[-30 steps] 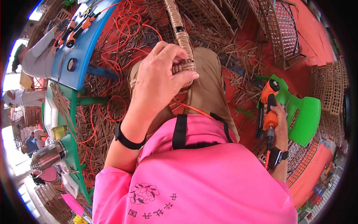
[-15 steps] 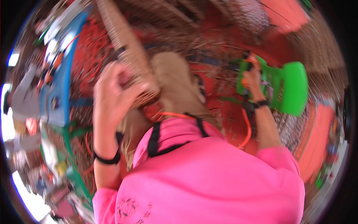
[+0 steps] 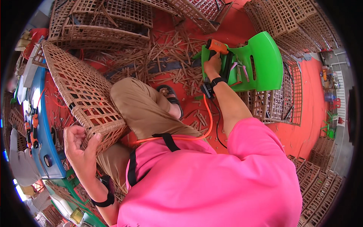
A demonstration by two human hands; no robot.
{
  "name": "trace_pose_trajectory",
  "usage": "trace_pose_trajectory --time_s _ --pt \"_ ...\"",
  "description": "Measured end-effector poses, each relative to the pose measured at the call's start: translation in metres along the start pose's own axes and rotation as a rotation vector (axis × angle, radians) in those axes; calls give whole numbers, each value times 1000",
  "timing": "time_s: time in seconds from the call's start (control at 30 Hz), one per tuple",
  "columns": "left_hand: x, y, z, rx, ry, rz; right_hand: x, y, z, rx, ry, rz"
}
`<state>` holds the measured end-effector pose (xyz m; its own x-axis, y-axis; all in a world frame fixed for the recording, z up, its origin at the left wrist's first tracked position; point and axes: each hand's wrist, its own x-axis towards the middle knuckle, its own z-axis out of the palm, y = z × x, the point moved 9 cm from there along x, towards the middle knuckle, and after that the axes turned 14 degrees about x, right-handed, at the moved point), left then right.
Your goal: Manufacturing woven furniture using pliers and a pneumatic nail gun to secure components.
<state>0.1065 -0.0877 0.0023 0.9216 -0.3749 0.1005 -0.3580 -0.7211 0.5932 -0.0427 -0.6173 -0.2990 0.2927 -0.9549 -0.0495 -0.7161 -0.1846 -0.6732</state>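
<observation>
— Where does the right hand (image 3: 213,65) rest?
— At a green chair (image 3: 267,62), fingers wrapped around an orange power tool (image 3: 218,46).
— And the left hand (image 3: 83,154)?
— Half curled, thumb and fingers parted, at the near corner of a woven lattice piece (image 3: 81,85) beside the worker's bent knee (image 3: 126,90); whether it grips, one cannot tell.

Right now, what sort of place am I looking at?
Probably a weaving workshop: stacked lattice-woven frames stand around, loose cut strips litter the red floor, and the right hand holds an orange-and-black handheld tool at a green chair.
</observation>
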Motion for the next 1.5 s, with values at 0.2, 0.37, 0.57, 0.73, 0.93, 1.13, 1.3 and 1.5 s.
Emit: trace_pose_trajectory --time_s 0.2,0.37,0.57,0.73,0.93,1.13,1.3,1.5 --pt "-4 -1 1 22 1 6 4 21 -40 -6 233 -316" --pt "-3 0 0 -46 9 -6 17 94 -100 -216 324 -239" --pt "-1 8 3 22 -6 66 27 146 -100 -444 135 -51" --pt "-6 9 -6 74 22 60 48 186 -83 -428 -56 20" --pt "-1 29 -12 130 101 120 -7 223 -119 -458 -570 -534" --pt "-14 17 -24 355 132 155 -36 98 -192 46 -223 -154" --pt "-19 11 -18 356 129 178 -151 -158 -172 838 -510 -344" --pt "-22 10 -20 385 204 259 -291 -281 -117 844 -1145 -303"
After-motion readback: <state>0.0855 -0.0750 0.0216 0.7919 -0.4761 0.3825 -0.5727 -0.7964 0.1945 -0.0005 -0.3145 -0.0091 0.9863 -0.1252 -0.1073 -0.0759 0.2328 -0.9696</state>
